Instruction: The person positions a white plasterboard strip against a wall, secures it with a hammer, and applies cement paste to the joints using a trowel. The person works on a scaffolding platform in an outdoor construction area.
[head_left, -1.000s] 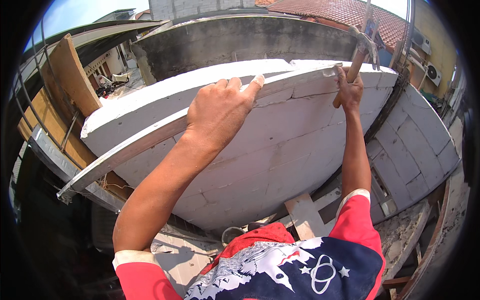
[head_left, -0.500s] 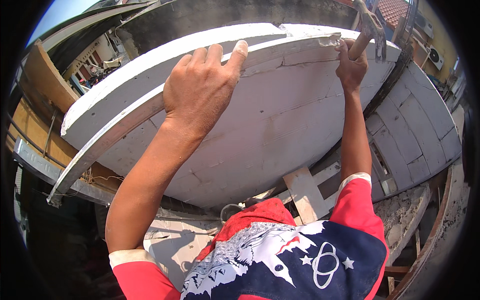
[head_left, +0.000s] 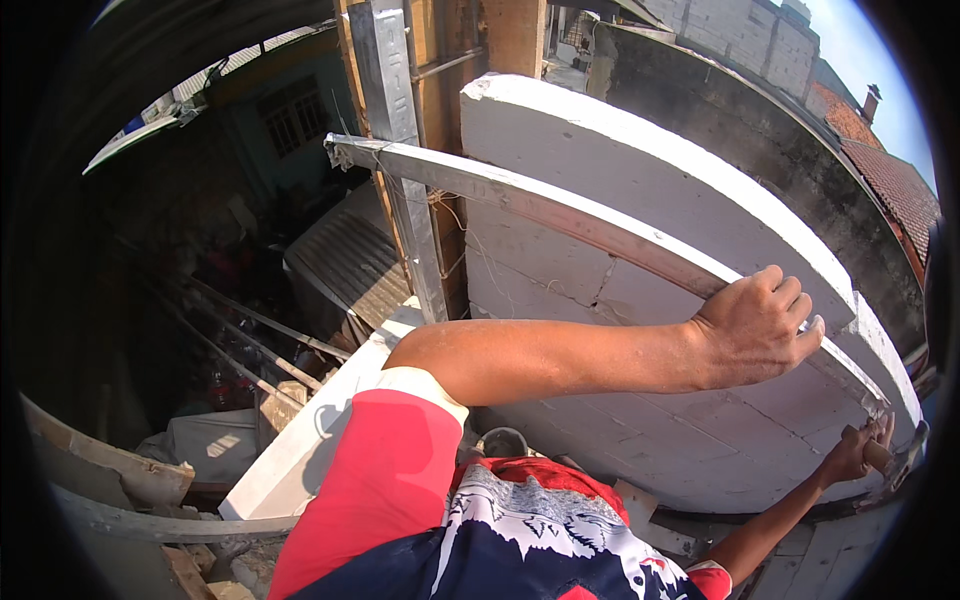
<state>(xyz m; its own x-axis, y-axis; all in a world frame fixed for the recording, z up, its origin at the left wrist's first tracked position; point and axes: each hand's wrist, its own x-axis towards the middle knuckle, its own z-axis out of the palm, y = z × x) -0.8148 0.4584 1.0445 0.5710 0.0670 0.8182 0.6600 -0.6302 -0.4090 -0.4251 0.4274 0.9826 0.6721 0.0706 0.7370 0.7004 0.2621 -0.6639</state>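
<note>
My left hand [head_left: 755, 330] is closed over a long straight metal bar [head_left: 560, 205] lying along the face of a white block wall [head_left: 640, 430]. At the lower right, my right hand [head_left: 848, 452] grips the wooden handle of a hammer [head_left: 880, 458] beside the bar's near end, its fingertips close to that end; whether they touch it I cannot tell. The bar's far end crosses a vertical metal post [head_left: 400, 95], with thin string hanging there. The wall's top course [head_left: 620, 130] stands above the bar.
Wooden boards [head_left: 440, 40] back the post. Below left are corrugated sheeting [head_left: 345, 265], poles [head_left: 260, 345], a white block ledge [head_left: 285, 465] and a dark drop. A bucket [head_left: 500, 442] sits at the wall's foot. A dark concrete wall [head_left: 735, 130] and tiled roofs [head_left: 885, 185] lie beyond.
The view has swung left toward the bar's far end and post, so both hands now appear farther right and lower. Both keep their holds on the bar and hammer.
</note>
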